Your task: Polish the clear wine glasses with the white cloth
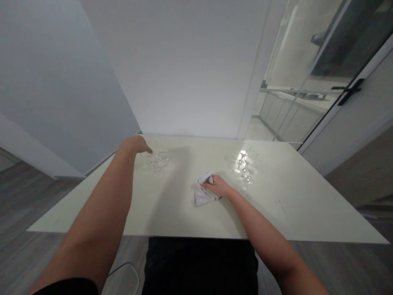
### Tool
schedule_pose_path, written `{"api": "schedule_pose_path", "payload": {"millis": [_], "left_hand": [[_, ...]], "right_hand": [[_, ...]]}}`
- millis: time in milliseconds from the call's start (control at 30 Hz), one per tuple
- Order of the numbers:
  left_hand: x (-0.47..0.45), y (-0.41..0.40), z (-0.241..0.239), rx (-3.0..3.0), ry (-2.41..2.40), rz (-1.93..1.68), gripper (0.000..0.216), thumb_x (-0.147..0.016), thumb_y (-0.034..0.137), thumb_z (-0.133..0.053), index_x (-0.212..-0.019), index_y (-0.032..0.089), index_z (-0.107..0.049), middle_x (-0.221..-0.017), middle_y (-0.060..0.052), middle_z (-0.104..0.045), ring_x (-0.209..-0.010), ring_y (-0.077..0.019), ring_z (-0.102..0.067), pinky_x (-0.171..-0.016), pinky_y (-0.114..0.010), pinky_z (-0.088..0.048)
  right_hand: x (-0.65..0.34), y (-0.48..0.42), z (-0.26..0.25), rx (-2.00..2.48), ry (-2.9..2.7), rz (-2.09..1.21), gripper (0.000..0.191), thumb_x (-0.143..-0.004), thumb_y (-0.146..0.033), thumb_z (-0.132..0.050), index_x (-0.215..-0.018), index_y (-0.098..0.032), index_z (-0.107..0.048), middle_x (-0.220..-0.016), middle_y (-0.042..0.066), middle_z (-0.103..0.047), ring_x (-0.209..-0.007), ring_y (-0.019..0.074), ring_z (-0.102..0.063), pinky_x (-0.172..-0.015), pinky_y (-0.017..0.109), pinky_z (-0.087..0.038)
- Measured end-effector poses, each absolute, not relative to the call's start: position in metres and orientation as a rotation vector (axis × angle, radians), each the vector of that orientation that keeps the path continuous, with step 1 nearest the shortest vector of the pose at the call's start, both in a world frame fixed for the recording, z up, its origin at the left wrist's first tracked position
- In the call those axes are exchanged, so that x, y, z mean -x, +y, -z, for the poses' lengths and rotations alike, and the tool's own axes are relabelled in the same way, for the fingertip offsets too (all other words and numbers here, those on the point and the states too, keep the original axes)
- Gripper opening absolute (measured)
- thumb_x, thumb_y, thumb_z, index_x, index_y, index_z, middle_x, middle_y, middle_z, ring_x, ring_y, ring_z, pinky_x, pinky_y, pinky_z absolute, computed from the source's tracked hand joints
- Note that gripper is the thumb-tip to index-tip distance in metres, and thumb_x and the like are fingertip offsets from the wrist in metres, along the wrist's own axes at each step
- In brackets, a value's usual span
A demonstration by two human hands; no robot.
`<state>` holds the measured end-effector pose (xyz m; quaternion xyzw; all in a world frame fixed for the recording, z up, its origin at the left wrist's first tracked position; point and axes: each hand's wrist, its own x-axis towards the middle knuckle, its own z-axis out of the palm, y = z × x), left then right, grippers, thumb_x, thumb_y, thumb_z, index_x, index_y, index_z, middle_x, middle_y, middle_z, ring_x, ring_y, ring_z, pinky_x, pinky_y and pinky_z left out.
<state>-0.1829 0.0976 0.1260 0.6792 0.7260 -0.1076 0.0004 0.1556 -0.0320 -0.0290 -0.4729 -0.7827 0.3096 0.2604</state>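
My right hand [216,185] is closed on a crumpled white cloth [203,196], which rests on the table near its middle. Toward the back left, my left hand [138,144] is bent down with its fingers curled at a clear glass [145,154]. Most of those fingers are hidden behind the hand, and the glass shows only as a faint rim. Right beside it stands a group of several clear glasses [159,159]. Another cluster of clear stemmed glasses [245,164] is on the table to the right of the cloth, apart from my right hand.
The pale table [302,196] meets a white wall panel [190,73] at its far edge. At the right is a glazed door with a black handle [350,91]. A thin cable [130,264] lies on the floor below the near edge.
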Motion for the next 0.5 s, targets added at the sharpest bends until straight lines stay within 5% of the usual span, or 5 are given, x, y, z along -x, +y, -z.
{"api": "schedule_pose_path", "payload": {"millis": [100, 200, 300, 500], "left_hand": [[0.164, 0.071, -0.15, -2.048, 2.47, 0.269, 0.055, -0.064, 0.046, -0.07, -0.108, 0.013, -0.064, -0.118, -0.018, -0.06, -0.106, -0.036, -0.055, -0.083, -0.041, -0.044], [0.122, 0.038, -0.166, -2.27, 2.548, -0.205, 0.053, -0.074, 0.048, -0.061, -0.118, 0.018, -0.057, -0.119, -0.014, -0.059, -0.104, -0.033, -0.055, -0.082, -0.042, -0.044], [0.06, 0.014, -0.159, -2.618, 2.092, -0.554, 0.042, -0.079, 0.048, -0.056, -0.112, 0.022, -0.057, -0.111, -0.008, -0.062, -0.098, -0.0251, -0.057, -0.082, -0.035, -0.043], [-0.068, 0.012, -0.108, -2.855, 1.245, -0.635, 0.028, -0.084, 0.045, -0.052, -0.099, 0.022, -0.06, -0.102, -0.004, -0.062, -0.085, -0.018, -0.058, -0.074, -0.028, -0.044]], "right_hand": [[-0.155, -0.031, 0.029, 1.28, -2.121, -0.847, 0.028, -0.08, -0.041, -0.054, -0.079, -0.015, -0.065, -0.077, 0.004, -0.065, -0.074, 0.0162, -0.059, -0.065, 0.023, -0.041], [-0.154, -0.03, 0.029, 1.273, -2.136, -0.831, 0.028, -0.08, -0.041, -0.055, -0.082, -0.015, -0.066, -0.079, 0.004, -0.065, -0.075, 0.0156, -0.058, -0.066, 0.023, -0.04], [-0.154, -0.03, 0.028, 1.27, -2.152, -0.813, 0.027, -0.08, -0.04, -0.055, -0.083, -0.016, -0.065, -0.076, 0.003, -0.063, -0.072, 0.0138, -0.055, -0.066, 0.023, -0.039], [-0.154, -0.033, 0.027, 1.316, -2.13, -0.778, 0.03, -0.081, -0.043, -0.054, -0.075, -0.014, -0.062, -0.067, 0.001, -0.06, -0.062, 0.0115, -0.049, -0.057, 0.022, -0.035]]}}
